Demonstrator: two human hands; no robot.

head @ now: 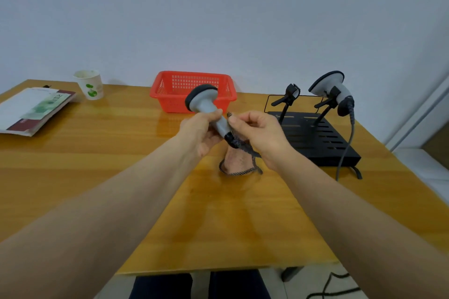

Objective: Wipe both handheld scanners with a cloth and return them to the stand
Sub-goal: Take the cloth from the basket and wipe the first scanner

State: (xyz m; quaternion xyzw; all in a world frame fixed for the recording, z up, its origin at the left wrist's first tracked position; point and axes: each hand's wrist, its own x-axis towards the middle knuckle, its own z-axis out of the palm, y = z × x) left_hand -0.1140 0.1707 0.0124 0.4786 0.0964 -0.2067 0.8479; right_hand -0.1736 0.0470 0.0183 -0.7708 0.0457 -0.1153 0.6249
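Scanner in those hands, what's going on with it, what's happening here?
A person is wiping a handheld scanner. The left hand grips the grey scanner by its handle above the table, while the right hand pinches a cloth against the handle's lower end. The second scanner sits in the right cradle of the stand; the left cradle is empty.

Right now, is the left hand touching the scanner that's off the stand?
Touching. The head view shows the left hand with its fingers curled round the handle of the gray scanner, holding it up.
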